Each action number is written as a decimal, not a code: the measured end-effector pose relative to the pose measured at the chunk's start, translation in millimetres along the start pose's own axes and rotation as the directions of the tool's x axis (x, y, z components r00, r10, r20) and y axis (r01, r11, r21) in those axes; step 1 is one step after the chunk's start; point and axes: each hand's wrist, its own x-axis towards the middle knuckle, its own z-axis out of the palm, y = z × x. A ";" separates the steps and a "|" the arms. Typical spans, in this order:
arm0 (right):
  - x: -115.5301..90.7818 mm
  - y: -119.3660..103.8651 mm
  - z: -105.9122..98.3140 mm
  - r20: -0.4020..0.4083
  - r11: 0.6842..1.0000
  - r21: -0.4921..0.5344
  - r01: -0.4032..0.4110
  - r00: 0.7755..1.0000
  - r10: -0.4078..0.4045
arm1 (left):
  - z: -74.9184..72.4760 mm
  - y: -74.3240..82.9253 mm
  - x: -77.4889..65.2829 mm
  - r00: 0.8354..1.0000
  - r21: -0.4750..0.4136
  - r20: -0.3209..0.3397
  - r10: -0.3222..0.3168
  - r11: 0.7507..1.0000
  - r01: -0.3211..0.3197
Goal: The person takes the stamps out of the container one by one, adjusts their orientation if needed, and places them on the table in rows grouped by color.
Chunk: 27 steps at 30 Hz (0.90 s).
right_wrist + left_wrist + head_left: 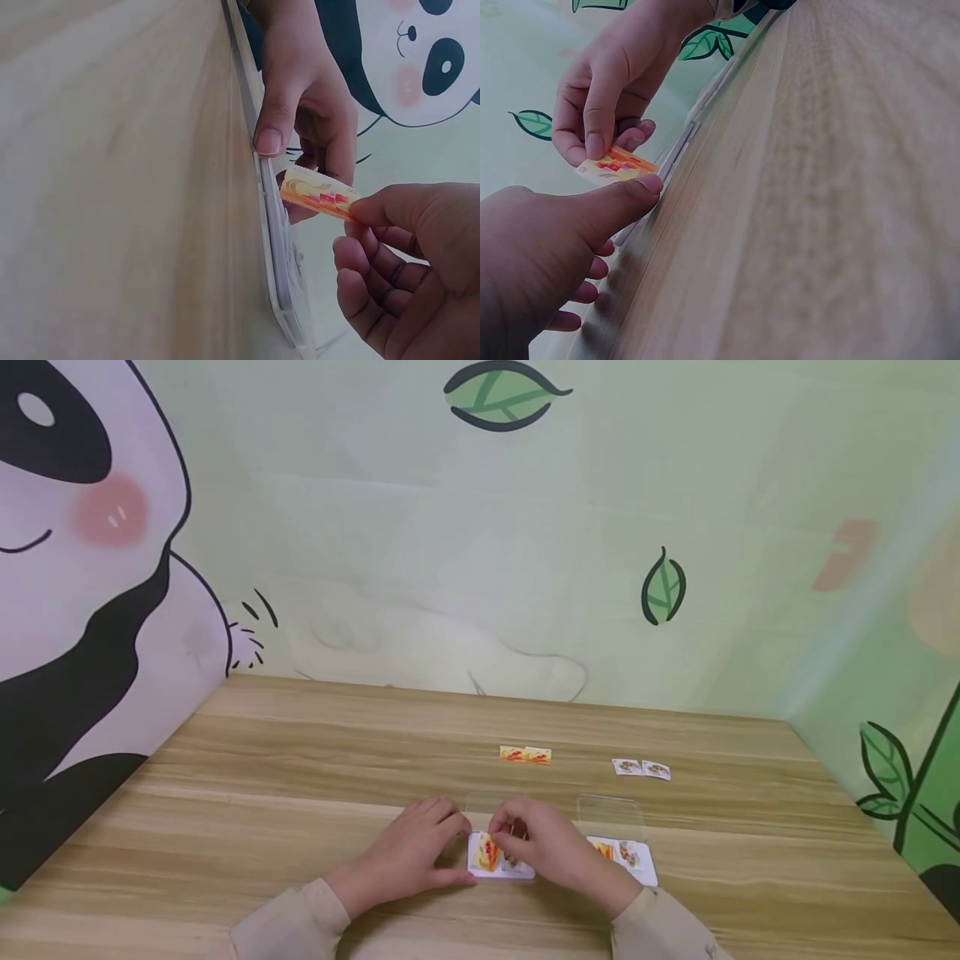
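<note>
My right hand [551,847] pinches an orange-and-yellow stamp [321,193] with serrated edges between thumb and fingertips. In the head view, the stamp lies over the left part of a small white-based clear plastic case [480,874]. A second stamp [512,862] with a brownish picture sits at the right in that case, partly hidden by my right hand. My left hand [408,852] holds the case's left end, thumb at the near corner and fingers at the far one. In the left wrist view, the left thumb lies close to the pinched stamp [619,165].
To the right stands another case [649,875], its clear lid [609,810] folded back, with an orange stamp [602,848] and a brownish stamp [628,855] inside. Farther back on the wooden table [337,735] lie two orange stamps [525,755] and two pale stamps [641,768].
</note>
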 end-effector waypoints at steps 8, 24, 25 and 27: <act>0.3 0.0 -5.7 0.005 0.999 0.043 -0.014 1.000 0.014 | 1.4 -0.3 -0.1 1.000 0.001 -0.010 0.003 1.000 -0.003; -1.5 0.6 -16.5 0.016 0.973 0.216 -0.086 0.996 0.084 | 2.5 -1.7 -0.6 1.000 0.009 -0.020 0.012 1.000 -0.012; -1.7 0.8 -17.3 0.014 0.971 0.224 -0.087 0.996 0.086 | 2.6 -1.7 -0.5 1.000 0.010 -0.021 0.013 1.000 -0.013; -2.4 1.7 -19.5 0.013 0.967 0.240 -0.085 0.996 0.084 | 3.1 -1.9 -0.1 1.000 0.014 -0.024 0.017 1.000 -0.017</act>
